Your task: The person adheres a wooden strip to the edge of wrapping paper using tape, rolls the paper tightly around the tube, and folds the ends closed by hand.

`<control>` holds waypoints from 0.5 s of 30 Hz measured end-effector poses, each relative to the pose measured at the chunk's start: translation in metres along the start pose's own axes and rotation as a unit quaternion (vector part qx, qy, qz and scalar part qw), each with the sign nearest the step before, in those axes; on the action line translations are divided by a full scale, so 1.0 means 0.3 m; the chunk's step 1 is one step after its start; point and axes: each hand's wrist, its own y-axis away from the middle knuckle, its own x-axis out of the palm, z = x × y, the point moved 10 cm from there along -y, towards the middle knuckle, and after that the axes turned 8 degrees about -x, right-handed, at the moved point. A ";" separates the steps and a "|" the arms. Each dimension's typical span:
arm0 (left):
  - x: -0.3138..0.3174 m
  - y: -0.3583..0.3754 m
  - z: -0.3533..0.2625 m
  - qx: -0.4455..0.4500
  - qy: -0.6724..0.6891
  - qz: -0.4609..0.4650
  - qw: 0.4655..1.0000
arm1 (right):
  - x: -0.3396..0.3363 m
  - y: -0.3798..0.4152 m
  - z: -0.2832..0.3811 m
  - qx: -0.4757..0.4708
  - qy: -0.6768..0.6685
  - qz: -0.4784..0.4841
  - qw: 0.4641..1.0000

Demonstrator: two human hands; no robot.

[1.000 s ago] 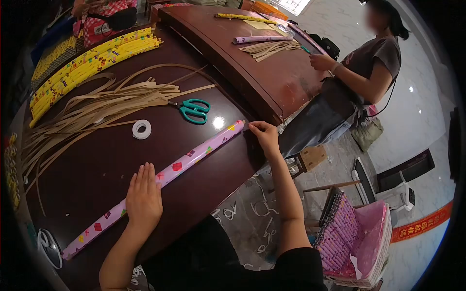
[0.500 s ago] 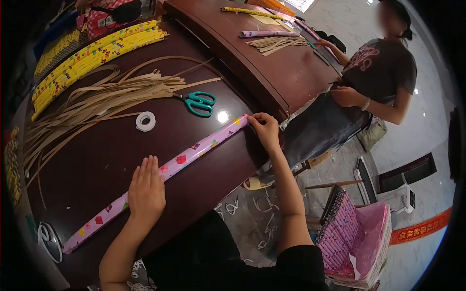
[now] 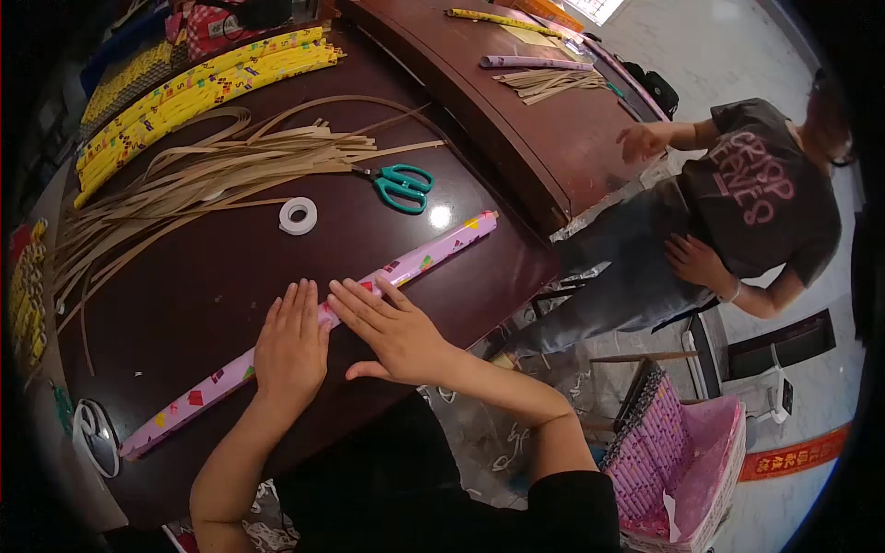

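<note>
A long pink tube of patterned wrapping paper [image 3: 205, 394] lies diagonally across the dark table [image 3: 166, 318]. My left hand [image 3: 291, 346] rests flat on the middle of the tube, fingers stretched out and close together. Beside it, my right hand [image 3: 392, 334] also lies over the tube, with fingers extended and thumb apart. Neither hand grips anything. The tube's upper right end shows a small tan tip. Beyond it lie teal-handled scissors [image 3: 404, 190], a roll of white tape [image 3: 298, 216] and a heap of tan strips [image 3: 230, 175].
Yellow patterned tubes [image 3: 207, 92] are stacked at the back left. A second table [image 3: 516, 120] adjoins at the upper right, where a co-worker [image 3: 737, 198] stands. A pink-lined basket [image 3: 705, 470] sits at lower right. A white-rimmed round object [image 3: 94, 438] is at left.
My right hand has left the tube's far end and come down beside my left hand, flat on the tube. The co-worker has shifted right and leaned, drawing a hand back from the other table.
</note>
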 end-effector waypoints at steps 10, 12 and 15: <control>0.002 -0.006 0.008 -0.003 0.010 0.007 1.000 | -0.063 0.255 -0.322 0.160 0.118 0.066 0.978; 0.005 -0.008 0.008 -0.003 0.008 0.012 1.000 | -0.065 0.317 -0.398 0.188 0.135 0.078 0.970; 0.013 -0.012 0.016 -0.007 0.004 0.019 1.000 | -0.084 0.394 -0.516 0.237 0.145 0.072 0.958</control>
